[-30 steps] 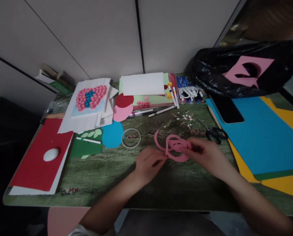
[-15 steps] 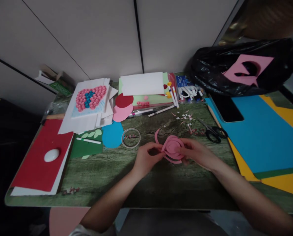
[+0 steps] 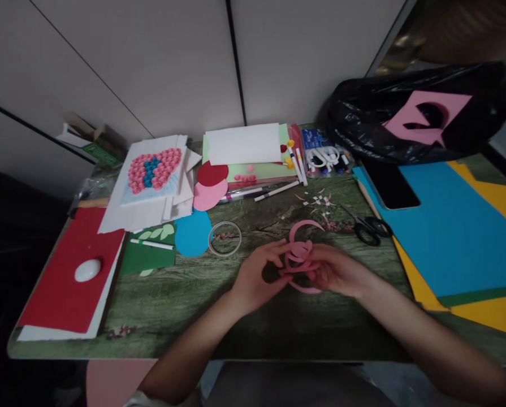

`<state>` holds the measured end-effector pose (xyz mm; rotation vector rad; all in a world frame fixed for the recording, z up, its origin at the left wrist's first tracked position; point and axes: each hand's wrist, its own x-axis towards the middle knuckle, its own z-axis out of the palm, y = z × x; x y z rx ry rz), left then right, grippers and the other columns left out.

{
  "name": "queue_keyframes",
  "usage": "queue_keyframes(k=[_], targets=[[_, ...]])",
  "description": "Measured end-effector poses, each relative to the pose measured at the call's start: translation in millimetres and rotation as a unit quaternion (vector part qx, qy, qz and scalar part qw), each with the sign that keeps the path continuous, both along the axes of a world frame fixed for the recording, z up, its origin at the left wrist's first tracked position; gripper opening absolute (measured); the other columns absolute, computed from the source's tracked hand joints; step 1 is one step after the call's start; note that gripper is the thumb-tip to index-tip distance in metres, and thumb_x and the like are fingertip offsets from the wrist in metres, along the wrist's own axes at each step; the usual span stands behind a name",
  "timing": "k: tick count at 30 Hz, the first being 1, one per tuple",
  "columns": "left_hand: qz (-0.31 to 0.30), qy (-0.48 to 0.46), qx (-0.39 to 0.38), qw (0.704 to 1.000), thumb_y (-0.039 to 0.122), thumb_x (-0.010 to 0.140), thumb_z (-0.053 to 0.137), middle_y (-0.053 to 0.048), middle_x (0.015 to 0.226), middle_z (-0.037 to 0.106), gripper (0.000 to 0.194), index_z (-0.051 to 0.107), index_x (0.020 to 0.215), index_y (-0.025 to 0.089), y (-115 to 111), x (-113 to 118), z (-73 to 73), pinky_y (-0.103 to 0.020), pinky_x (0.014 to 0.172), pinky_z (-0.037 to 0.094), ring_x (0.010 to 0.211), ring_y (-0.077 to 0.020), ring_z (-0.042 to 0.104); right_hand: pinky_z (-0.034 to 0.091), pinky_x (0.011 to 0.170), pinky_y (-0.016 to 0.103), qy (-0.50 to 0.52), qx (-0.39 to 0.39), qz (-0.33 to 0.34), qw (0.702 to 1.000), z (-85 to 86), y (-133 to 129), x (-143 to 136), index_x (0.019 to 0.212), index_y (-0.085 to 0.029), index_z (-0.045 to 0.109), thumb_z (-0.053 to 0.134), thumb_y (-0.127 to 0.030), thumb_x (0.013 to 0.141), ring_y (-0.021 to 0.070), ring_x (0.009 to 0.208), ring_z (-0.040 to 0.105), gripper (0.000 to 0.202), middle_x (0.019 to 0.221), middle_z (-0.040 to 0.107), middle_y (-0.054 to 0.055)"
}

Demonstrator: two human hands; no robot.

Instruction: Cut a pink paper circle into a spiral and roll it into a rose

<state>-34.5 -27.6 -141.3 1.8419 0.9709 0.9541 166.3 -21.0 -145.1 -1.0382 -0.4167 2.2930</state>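
A pink paper spiral (image 3: 300, 261) hangs in loose curls between my hands above the green table (image 3: 219, 328). My left hand (image 3: 259, 274) has its thumb and fingers round the spiral's left edge, with the fingertips touching the paper. On the right side, my right hand (image 3: 337, 268) pinches the coil between thumb and fingers. One curl arches up beyond the hands and another droops below them. Black scissors (image 3: 372, 229) lie to the right of my right hand. A tape ring (image 3: 224, 238) lies beyond my left hand.
Red paper (image 3: 70, 271) with a white oval object lies left. A flower picture (image 3: 153, 172), coloured circles and markers (image 3: 297, 164) line the back. Blue paper (image 3: 460, 237) with a phone (image 3: 390, 183) is at right. A black bag (image 3: 363, 124) stands behind; paper scraps lie mid-table.
The flat, round coil has opened into looser, tilted loops, with a curl now arching at the top. My left hand has turned and its fingers are spread wider. My right hand still holds the coil.
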Motion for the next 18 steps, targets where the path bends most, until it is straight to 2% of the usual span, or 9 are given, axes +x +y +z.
queue_keyframes(k=[3, 5, 7, 9, 12, 13, 15, 17, 18], targets=[[0.006, 0.025, -0.052, 0.998, 0.017, 0.07, 0.072, -0.009, 0.123, 0.061, 0.051, 0.051, 0.116, 0.023, -4.1, 2.6, -1.5, -0.042, 0.101, 0.04, 0.118, -0.0218, 0.054, 0.046, 0.04, 0.013, 0.024, -0.006, 0.004, 1.0, -0.8, -2.3, -2.1, 0.079, -0.014, 0.062, 0.06, -0.021, 0.078, 0.0067, 0.04, 0.059, 0.008, 0.056, 0.066, 0.0], [0.031, 0.04, -0.068, 0.996, 0.017, 0.07, 0.071, -0.008, 0.118, 0.063, 0.056, 0.049, 0.121, 0.024, -5.1, 2.5, -1.7, -0.041, 0.098, 0.042, 0.111, -0.0211, 0.058, 0.047, 0.042, 0.013, 0.033, -0.011, 0.006, 0.999, -0.4, -3.7, -4.9, 0.08, -0.015, 0.062, 0.06, -0.021, 0.079, 0.0068, 0.041, 0.06, 0.007, 0.056, 0.066, 0.0], [0.048, 0.038, -0.077, 0.995, 0.016, 0.071, 0.069, -0.006, 0.111, 0.066, 0.049, 0.055, 0.117, 0.023, -4.2, 1.5, -0.8, -0.037, 0.092, 0.046, 0.103, -0.0201, 0.061, 0.047, 0.04, 0.014, 0.034, -0.013, 0.014, 0.999, 1.1, -4.6, -7.5, 0.08, -0.014, 0.062, 0.058, -0.024, 0.08, 0.0075, 0.04, 0.06, 0.01, 0.055, 0.066, 0.0], [0.046, 0.017, -0.088, 0.995, 0.016, 0.073, 0.067, -0.006, 0.103, 0.068, 0.032, 0.064, 0.105, 0.022, -1.7, 0.7, 0.2, -0.033, 0.085, 0.048, 0.096, -0.0189, 0.062, 0.046, 0.038, 0.015, 0.043, -0.013, 0.043, 0.998, 4.2, -4.8, -8.6, 0.079, -0.013, 0.062, 0.055, -0.03, 0.083, 0.0092, 0.039, 0.06, 0.019, 0.054, 0.066, 0.001], [0.083, -0.058, -0.171, 0.98, 0.018, 0.075, 0.066, -0.005, 0.088, 0.069, 0.013, 0.07, 0.088, 0.02, 3.8, 1.5, -1.3, -0.029, 0.076, 0.049, 0.083, -0.0167, 0.063, 0.046, 0.038, 0.018, 0.051, -0.004, 0.117, 0.992, 12.2, -3.2, -4.9, 0.084, -0.012, 0.062, 0.045, -0.049, 0.087, 0.0142, 0.045, 0.065, 0.041, 0.059, 0.069, 0.005], [0.115, -0.096, -0.218, 0.964, 0.02, 0.074, 0.068, -0.004, 0.085, 0.069, 0.012, 0.069, 0.086, 0.019, 5.9, 2.0, -3.0, -0.028, 0.074, 0.049, 0.08, -0.0161, 0.063, 0.047, 0.039, 0.02, 0.044, 0.006, 0.14, 0.989, 15.2, -2.2, -2.2, 0.087, -0.012, 0.062, 0.041, -0.056, 0.086, 0.0155, 0.047, 0.066, 0.049, 0.061, 0.069, 0.006], [0.14, -0.197, -0.311, 0.919, 0.021, 0.071, 0.071, -0.003, 0.084, 0.07, 0.012, 0.068, 0.082, 0.017, 9.8, 2.5, -7.4, -0.029, 0.076, 0.05, 0.08, -0.0161, 0.064, 0.047, 0.04, 0.021, -0.004, 0.05, 0.156, 0.986, 20.8, 1.1, 4.6, 0.084, -0.012, 0.062, 0.038, -0.063, 0.084, 0.0156, 0.046, 0.065, 0.058, 0.059, 0.068, 0.007], [0.148, -0.286, -0.394, 0.861, 0.022, 0.07, 0.073, -0.002, 0.082, 0.07, 0.015, 0.067, 0.082, 0.017, 13.0, 1.5, -11.2, -0.03, 0.076, 0.051, 0.078, -0.0153, 0.065, 0.042, 0.036, 0.021, -0.103, 0.119, 0.131, 0.979, 24.5, 5.3, 11.9, 0.077, -0.014, 0.06, 0.041, -0.063, 0.083, 0.0125, 0.038, 0.059, 0.053, 0.053, 0.064, 0.004], [0.15, -0.318, -0.424, 0.834, 0.022, 0.068, 0.074, -0.002, 0.083, 0.07, 0.018, 0.067, 0.084, 0.016, 14.2, 0.6, -12.4, -0.03, 0.076, 0.052, 0.077, -0.0147, 0.065, 0.039, 0.035, 0.02, -0.168, 0.166, 0.096, 0.967, 25.4, 7.6, 15.1, 0.075, -0.016, 0.058, 0.045, -0.06, 0.083, 0.0102, 0.036, 0.054, 0.047, 0.05, 0.061, 0.001]])
